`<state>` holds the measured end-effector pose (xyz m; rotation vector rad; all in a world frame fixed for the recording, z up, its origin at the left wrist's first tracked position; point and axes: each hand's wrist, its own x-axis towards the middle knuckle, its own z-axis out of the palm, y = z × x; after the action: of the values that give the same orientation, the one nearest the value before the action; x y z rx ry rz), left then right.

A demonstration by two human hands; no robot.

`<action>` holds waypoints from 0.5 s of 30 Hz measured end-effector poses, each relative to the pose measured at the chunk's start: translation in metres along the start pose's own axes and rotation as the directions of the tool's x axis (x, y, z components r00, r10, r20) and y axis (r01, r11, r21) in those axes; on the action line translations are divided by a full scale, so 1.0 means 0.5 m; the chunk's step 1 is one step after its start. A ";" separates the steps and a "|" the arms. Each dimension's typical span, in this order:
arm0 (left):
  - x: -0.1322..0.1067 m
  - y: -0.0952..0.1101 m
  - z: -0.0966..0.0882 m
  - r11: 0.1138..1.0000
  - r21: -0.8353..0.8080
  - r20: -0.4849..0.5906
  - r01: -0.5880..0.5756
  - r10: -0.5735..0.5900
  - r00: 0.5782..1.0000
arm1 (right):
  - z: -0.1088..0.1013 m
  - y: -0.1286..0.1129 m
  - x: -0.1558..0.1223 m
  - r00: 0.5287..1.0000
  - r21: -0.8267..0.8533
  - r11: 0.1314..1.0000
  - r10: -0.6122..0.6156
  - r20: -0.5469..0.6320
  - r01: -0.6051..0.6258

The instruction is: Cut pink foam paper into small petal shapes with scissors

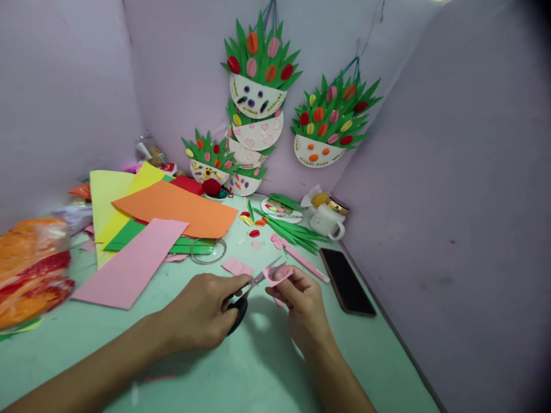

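Observation:
My left hand [201,311] is closed around the black handles of a pair of scissors [257,279]. The slightly parted blades point right and meet the edge of a small pink paper piece [279,276]. That piece is pinched between the thumb and fingers of my right hand [305,304]. Just behind the scissors, a creased pink paper strip [236,266] lies on the table. Beyond my right hand are a pink pen [306,261] and several small cut paper ovals, among them a red one [254,233].
Coloured sheets, with an orange one [181,207] and a pink one [133,264], overlap at left beside a plastic bag [32,269]. A phone [348,282] and white mug [327,221] stand at right. Green paper leaves [295,232] lie behind; paper flower baskets [262,69] hang on the wall.

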<state>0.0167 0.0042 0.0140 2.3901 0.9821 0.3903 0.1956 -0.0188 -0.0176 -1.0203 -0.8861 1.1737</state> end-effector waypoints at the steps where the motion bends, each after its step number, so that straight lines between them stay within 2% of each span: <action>1: 0.000 0.000 -0.001 1.000 0.002 0.002 0.001 -0.001 1.000 | 0.000 0.000 0.000 1.000 0.000 1.000 -0.001 -0.002 0.001; 15: -0.002 -0.008 0.006 1.000 -0.013 -0.018 -0.023 0.022 1.000 | -0.002 -0.002 0.002 1.000 0.001 1.000 0.000 -0.015 0.000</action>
<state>0.0154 0.0049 0.0093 2.3915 0.9582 0.4256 0.1971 -0.0183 -0.0172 -1.0271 -0.8738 1.1653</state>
